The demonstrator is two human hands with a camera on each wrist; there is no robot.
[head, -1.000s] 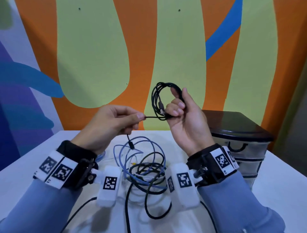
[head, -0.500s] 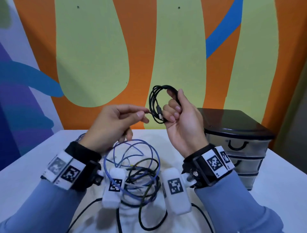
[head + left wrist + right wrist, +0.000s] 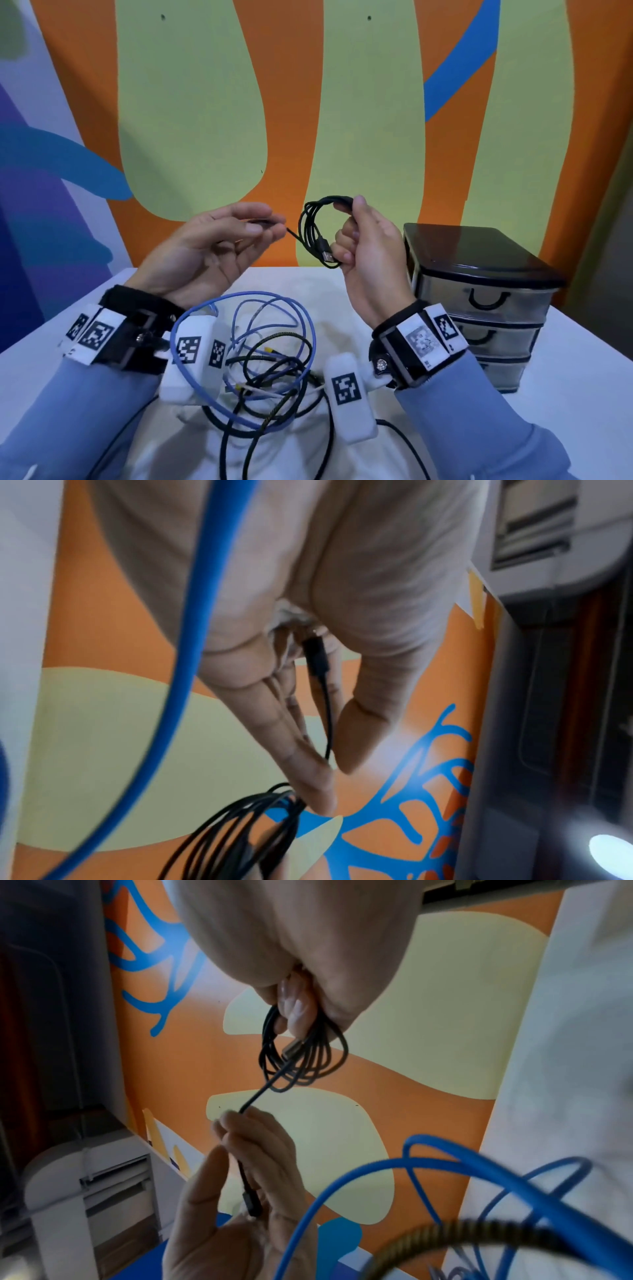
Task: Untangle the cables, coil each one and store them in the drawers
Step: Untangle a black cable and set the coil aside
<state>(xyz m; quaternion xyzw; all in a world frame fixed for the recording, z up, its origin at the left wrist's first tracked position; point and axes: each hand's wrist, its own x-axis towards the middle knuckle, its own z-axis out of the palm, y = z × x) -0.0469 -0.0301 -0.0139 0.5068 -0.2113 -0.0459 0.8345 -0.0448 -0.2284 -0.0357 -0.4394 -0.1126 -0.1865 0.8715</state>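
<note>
A black USB cable (image 3: 313,228) is wound into a small coil (image 3: 301,1058) held up over the table. My right hand (image 3: 346,236) grips the coil's right side, with a silver USB plug (image 3: 327,255) poking out by the fingers. The cable's short free end (image 3: 253,1099) runs left into my left hand (image 3: 270,228). There the thumb and nearly straight fingers pinch it, and the small black end plug (image 3: 316,653) lies against the palm. On the table below lies a tangle (image 3: 270,356) of blue cable (image 3: 246,301) and dark braided cable (image 3: 274,407).
A small drawer unit (image 3: 479,294) with a black top and clear drawers, all closed, stands on the white table (image 3: 548,394) to the right of my right hand. A painted orange and green wall is close behind. Blue cable loops (image 3: 342,1177) hang near both wrists.
My left hand has turned palm up and slid along the free end, so the plug now lies in the palm instead of hanging below. The coil has tilted slightly in my right hand.
</note>
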